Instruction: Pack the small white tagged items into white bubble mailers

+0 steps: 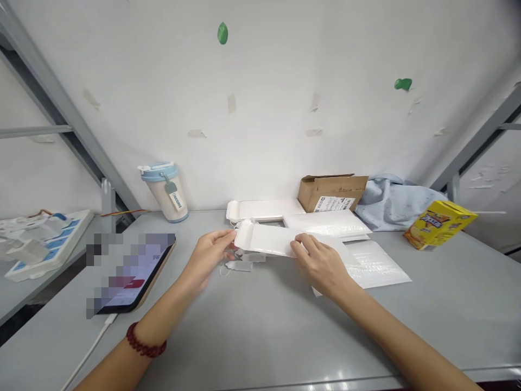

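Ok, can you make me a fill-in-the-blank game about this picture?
The left hand and right hand hold an envelope coloured ____.
The bracelet is nearer to the ____ hand.
The cup has a lid coloured ____.
The snack box is mostly coloured ____.

Missing words: white; left; blue; yellow.

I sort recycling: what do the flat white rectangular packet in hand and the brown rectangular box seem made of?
Flat white rectangular packet: perhaps plastic film or coated paper, smooth with a faint sheen.
Brown rectangular box: probably cardboard, matt, judging by its dull brown faces.
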### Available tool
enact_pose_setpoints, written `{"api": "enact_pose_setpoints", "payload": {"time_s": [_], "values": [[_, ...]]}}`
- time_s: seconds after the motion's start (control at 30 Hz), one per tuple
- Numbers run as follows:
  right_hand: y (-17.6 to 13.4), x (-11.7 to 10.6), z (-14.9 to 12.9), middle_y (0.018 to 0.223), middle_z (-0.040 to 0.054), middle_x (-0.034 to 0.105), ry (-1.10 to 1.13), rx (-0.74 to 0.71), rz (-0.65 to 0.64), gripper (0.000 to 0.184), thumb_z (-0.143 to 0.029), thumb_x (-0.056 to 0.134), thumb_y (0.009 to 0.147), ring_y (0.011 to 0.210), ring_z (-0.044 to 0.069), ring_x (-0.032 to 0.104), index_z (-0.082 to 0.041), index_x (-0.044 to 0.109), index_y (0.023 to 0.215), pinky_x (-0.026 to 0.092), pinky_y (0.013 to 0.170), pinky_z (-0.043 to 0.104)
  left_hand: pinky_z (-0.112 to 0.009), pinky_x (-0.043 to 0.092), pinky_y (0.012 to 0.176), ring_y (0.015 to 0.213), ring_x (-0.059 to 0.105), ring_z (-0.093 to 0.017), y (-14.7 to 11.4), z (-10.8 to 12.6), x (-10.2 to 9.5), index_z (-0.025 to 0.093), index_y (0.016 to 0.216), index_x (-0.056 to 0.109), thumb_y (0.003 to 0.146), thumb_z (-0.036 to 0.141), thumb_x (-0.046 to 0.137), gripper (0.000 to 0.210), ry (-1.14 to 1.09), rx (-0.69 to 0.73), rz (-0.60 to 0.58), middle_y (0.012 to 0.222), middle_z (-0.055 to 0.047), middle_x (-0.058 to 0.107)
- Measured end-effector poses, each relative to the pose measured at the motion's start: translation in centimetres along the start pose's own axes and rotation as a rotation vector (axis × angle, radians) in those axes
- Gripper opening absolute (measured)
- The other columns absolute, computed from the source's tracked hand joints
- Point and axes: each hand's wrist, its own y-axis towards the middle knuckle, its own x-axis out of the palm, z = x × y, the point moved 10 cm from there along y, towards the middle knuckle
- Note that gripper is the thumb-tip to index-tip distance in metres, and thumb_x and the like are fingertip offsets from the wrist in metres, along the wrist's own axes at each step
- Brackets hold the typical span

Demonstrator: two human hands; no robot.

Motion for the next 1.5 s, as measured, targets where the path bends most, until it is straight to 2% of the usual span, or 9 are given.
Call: {"api": "enact_pose_setpoints", "payload": {"time_s": [0.1, 0.23, 0.4, 0.53, 0.83, 0.97, 1.17, 1.33, 1.5], "values": [[0.1, 0.1, -0.7, 0.083, 0.0078, 0.054, 0.012, -0.005, -0.023, 0.027, 0.006, 0.037, 0.074, 0.069, 0.017, 0.047, -0.014, 0.052, 0.082, 0.031, 0.048, 0.024, -0.027, 0.046, 0.064, 0.077, 0.059, -0.017, -0.5, -0.6, 2.4, 0.010, 0.098, 0.065, 0.081, 0.036, 0.056, 0.032, -0.144, -0.045, -0.192, 0.093, -0.010, 0.066], [0.3, 0.3, -1.5, 0.111, 0.0159, 0.052, 0.169, -0.020, -0.108, 0.029, -0.005, 0.049, 0.073, 0.097, 0.027, 0.047, -0.013, 0.053, 0.100, 0.045, 0.072, 0.035, -0.029, 0.049, 0.070, 0.079, 0.064, -0.018, -1.0, -0.7, 3.7, 0.012, 0.105, 0.063, 0.075, 0.025, 0.063, 0.033, -0.164, -0.027, -0.226, 0.091, -0.009, 0.069], [0.2, 0.4, -2.5, 0.144, 0.0207, 0.020, 0.320, -0.040, -0.219, 0.081, -0.033, 0.066, 0.068, 0.131, 0.041, 0.015, -0.014, 0.030, 0.138, 0.026, 0.096, 0.064, -0.036, 0.051, 0.080, 0.088, 0.065, -0.023, -2.1, -0.4, 6.0, 0.015, 0.104, 0.063, 0.068, 0.028, 0.071, 0.039, -0.143, -0.004, -0.339, 0.094, -0.008, 0.070], [0.0, 0.4, -2.5, 0.142, 0.0213, 0.024, 0.352, -0.045, -0.232, 0.084, -0.035, 0.064, 0.068, 0.131, 0.039, 0.017, -0.013, 0.026, 0.139, 0.023, 0.098, 0.063, -0.034, 0.050, 0.080, 0.091, 0.064, -0.022, -2.8, -0.2, 7.2, 0.016, 0.097, 0.064, 0.068, 0.032, 0.072, 0.035, -0.108, 0.029, -0.414, 0.096, -0.006, 0.069], [0.2, -0.6, -2.7, 0.131, 0.0206, 0.034, 0.331, -0.086, -0.144, 0.073, -0.027, 0.062, 0.069, 0.118, 0.037, 0.033, -0.015, 0.031, 0.134, 0.026, 0.095, 0.059, -0.024, 0.043, 0.057, 0.060, 0.057, -0.013, -2.4, -1.1, 6.8, 0.015, 0.074, 0.063, 0.080, 0.045, 0.057, 0.031, -0.029, 0.008, -0.320, 0.066, 0.000, 0.062], [0.4, -1.0, -1.8, 0.128, 0.0196, 0.038, 0.316, -0.060, -0.077, 0.061, -0.019, 0.056, 0.073, 0.114, 0.036, 0.037, -0.017, 0.035, 0.131, 0.031, 0.090, 0.056, -0.023, 0.036, 0.046, 0.043, 0.045, -0.009, -1.7, -0.5, 5.1, 0.016, 0.058, 0.053, 0.082, 0.046, 0.051, 0.038, 0.116, 0.013, -0.250, 0.050, 0.003, 0.052], [0.4, -1.0, 1.2, 0.119, 0.0159, 0.048, 0.397, 0.068, 0.001, 0.043, -0.012, 0.049, 0.081, 0.107, 0.031, 0.046, -0.019, 0.043, 0.123, 0.039, 0.083, 0.046, -0.024, 0.042, 0.057, 0.067, 0.058, -0.016, -0.6, 2.0, 0.4, 0.020, 0.076, 0.064, 0.076, 0.038, 0.054, 0.020, 0.608, 0.212, -0.099, 0.074, -0.001, 0.065], [0.2, -0.2, 2.4, 0.114, 0.0125, 0.052, 0.471, 0.130, -0.021, 0.039, -0.018, 0.051, 0.086, 0.103, 0.028, 0.050, -0.022, 0.043, 0.123, 0.041, 0.083, 0.044, -0.028, 0.044, 0.074, 0.092, 0.058, -0.022, -0.7, 0.3, 0.3, 0.022, 0.091, 0.063, 0.072, 0.029, 0.054, 0.022, 0.952, 0.227, -0.212, 0.097, -0.003, 0.065], [0.0, 0.9, 1.9, 0.113, 0.0096, 0.055, 0.517, 0.136, -0.093, 0.040, -0.020, 0.051, 0.087, 0.104, 0.027, 0.051, -0.024, 0.039, 0.125, 0.041, 0.085, 0.042, -0.026, 0.039, 0.065, 0.080, 0.057, -0.019, -1.3, -0.7, 1.9, 0.020, 0.079, 0.061, 0.074, 0.022, 0.049, 0.014, 0.968, 0.185, -0.373, 0.085, -0.002, 0.063]]}}
